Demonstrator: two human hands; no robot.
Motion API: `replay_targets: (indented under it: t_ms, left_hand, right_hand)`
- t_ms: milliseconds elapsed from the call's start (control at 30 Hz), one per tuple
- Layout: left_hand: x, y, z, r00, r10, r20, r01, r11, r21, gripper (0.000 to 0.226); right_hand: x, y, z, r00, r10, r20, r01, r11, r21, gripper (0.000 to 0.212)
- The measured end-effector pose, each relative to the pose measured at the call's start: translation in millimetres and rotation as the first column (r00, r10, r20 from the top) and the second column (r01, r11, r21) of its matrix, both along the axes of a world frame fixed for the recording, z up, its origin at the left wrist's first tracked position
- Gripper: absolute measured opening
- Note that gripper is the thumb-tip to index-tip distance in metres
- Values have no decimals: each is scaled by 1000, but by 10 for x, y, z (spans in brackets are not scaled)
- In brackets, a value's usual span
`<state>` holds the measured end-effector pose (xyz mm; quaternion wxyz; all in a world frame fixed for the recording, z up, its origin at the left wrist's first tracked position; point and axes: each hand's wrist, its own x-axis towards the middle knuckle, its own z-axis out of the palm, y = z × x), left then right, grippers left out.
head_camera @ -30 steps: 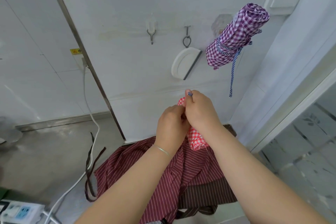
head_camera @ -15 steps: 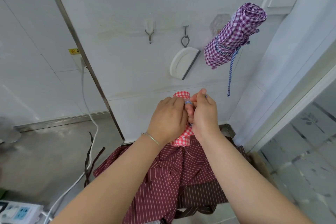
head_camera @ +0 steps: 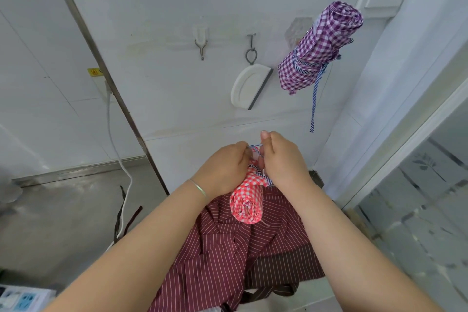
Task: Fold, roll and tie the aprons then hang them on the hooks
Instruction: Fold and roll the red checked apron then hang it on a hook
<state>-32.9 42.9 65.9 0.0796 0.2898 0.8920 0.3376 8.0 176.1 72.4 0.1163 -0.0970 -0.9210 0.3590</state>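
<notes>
A rolled red-checked apron (head_camera: pixel 247 200) hangs between my hands, its coiled end facing me. My left hand (head_camera: pixel 224 170) and my right hand (head_camera: pixel 282 159) both pinch its blue-striped tie string (head_camera: pixel 255 147) at the roll's far end. A rolled purple-checked apron (head_camera: pixel 317 50) hangs tied on the wall at upper right, with its striped string (head_camera: pixel 314 106) dangling. Two bare metal hooks (head_camera: pixel 201 44) (head_camera: pixel 251 49) are fixed to the wall to its left. A dark red striped apron (head_camera: pixel 228 253) lies crumpled on a surface below my hands.
A white scraper-like tool (head_camera: pixel 249 86) hangs under the second hook. A white cable (head_camera: pixel 115 144) runs down from a wall socket to a power strip (head_camera: pixel 20 299) at lower left. A metal strip (head_camera: pixel 101 66) crosses the wall diagonally. A glass panel (head_camera: pixel 417 210) stands at right.
The red-checked roll has tipped so its coiled end now points toward me. My hands have spread slightly apart along the string and sit a little higher.
</notes>
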Motion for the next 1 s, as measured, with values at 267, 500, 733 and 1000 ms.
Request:
replay_targets:
  t_ms: [267, 500, 733, 1000]
  left_hand:
    - [27, 3, 84, 954, 16, 298, -149, 890, 431, 28]
    - [-118, -133, 197, 760, -87, 644, -338, 793, 506, 26]
    - [-218, -236, 297, 575, -151, 804, -341, 849, 403, 26]
    - [-121, -260, 343, 760, -179, 625, -164, 877, 451, 16]
  right_hand:
    - [2, -21, 8, 984, -116, 136, 178, 550, -816, 47]
    - [71, 44, 52, 997, 70, -26, -59, 526, -848, 43]
    - [124, 145, 59, 945, 287, -159, -328, 827, -456, 43]
    - [225, 175, 143, 921, 368, -126, -389, 875, -289, 38]
